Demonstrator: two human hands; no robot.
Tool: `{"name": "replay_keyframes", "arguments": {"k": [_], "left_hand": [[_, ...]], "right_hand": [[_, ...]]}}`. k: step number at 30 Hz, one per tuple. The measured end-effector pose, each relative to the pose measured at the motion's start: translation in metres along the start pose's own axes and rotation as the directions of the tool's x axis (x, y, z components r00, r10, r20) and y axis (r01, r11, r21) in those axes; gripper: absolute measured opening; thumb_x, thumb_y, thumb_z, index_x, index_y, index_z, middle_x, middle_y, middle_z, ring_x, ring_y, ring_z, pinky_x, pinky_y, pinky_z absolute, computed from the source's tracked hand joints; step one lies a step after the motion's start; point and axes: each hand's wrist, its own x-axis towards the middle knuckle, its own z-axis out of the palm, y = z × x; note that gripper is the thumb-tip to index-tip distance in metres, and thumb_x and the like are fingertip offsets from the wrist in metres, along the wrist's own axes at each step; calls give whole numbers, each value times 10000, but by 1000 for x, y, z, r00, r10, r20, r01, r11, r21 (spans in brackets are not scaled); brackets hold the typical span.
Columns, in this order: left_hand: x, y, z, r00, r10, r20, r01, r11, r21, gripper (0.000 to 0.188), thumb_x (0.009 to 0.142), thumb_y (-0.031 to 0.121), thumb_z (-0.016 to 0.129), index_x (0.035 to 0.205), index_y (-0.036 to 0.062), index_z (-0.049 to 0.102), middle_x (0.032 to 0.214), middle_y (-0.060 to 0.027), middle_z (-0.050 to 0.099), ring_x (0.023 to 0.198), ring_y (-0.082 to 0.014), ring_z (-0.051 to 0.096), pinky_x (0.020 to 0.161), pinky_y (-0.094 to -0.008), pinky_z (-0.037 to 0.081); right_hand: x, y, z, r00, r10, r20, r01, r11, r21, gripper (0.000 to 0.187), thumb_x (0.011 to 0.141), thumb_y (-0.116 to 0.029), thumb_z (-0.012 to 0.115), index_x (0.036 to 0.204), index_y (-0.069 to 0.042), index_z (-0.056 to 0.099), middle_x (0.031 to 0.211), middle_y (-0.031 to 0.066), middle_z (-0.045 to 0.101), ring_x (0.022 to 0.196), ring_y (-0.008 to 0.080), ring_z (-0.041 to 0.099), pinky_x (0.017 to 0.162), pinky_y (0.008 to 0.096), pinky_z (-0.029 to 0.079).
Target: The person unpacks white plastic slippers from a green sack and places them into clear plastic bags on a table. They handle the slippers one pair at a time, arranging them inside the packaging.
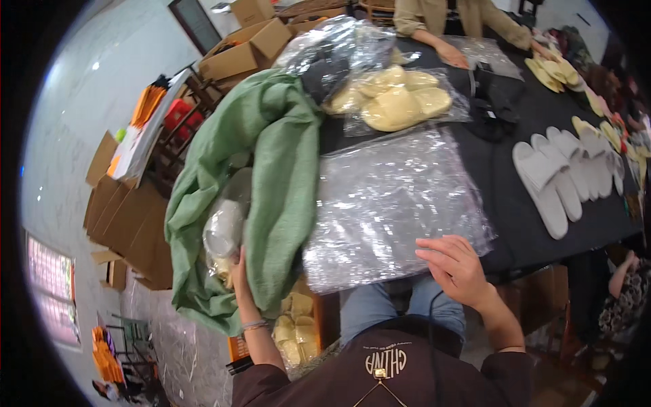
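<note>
Bagged slippers: a clear plastic packet (224, 234) with pale contents sits in the mouth of the green cloth sack (271, 176), at the table's left edge.
Left hand: left hand (239, 271) reaches up into the sack mouth, right under the packet; its fingers are hidden by the cloth, so I cannot tell whether they grip it.
Right hand: right hand (456, 266) lies open, fingers spread, on the near edge of the stack of clear plastic bags (393, 203); holds nothing.
Stack position: flat on the black table (502, 197), just beside the sack, directly in front of the person.
Step, as judged: drawing a packet out of, or settling one into, the sack; which way is not readable.
Next move needs: a firm hold on slippery film with the sack mouth kept open; the right hand steadying the loose stack.
Further out: bagged yellow slippers (397, 102) beyond the stack; white slippers (563, 173) in a row to the right; another person's hands (451, 54) at the far edge; cardboard boxes (247, 44) to the upper left.
</note>
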Motion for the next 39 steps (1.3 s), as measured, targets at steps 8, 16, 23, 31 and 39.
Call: {"name": "replay_keyframes", "arguments": {"k": [8,16,23,31,39], "left_hand": [[57,-48,-47,953,86,-290,-10,968,252,618,845,531,619,1037,-55,648,979,-132,663,832,-219,616,744,-331,481],[39,91,-81,838,439,-324,-261,845,467,397,867,323,621,962,-61,655,818,-144,661,758,-177,569,730,-355,448],[-62,215,-141,788,324,-523,-237,944,229,447,881,358,624,1119,-20,633,1039,-62,631,866,-140,571,785,-294,454],[-87,164,-81,949,253,-189,-306,884,-354,488,946,364,488,1277,8,528,1258,-108,562,1146,-194,549,977,-349,441],[-67,167,162,858,-39,512,160,968,-194,320,852,256,667,1058,14,636,989,-43,654,861,-131,603,767,-268,473]], "right_hand": [[-46,25,-24,992,85,-88,-89,995,-43,237,802,-28,613,1028,-73,667,1069,49,656,917,243,615,787,354,483],[-61,29,-38,988,25,-149,-31,999,-37,215,800,-17,622,1005,-59,671,1060,54,667,909,240,625,778,344,475],[-64,30,-28,975,65,-214,-59,998,36,218,798,18,620,1002,-43,668,1027,84,677,878,255,637,772,340,478],[-30,31,-12,962,197,-188,-102,902,420,347,922,-77,525,1264,-23,515,1169,147,614,960,232,627,815,319,481],[-22,76,3,832,497,-246,-260,741,619,539,989,-218,431,1441,-2,233,1338,186,477,1001,204,599,875,313,449]]}}
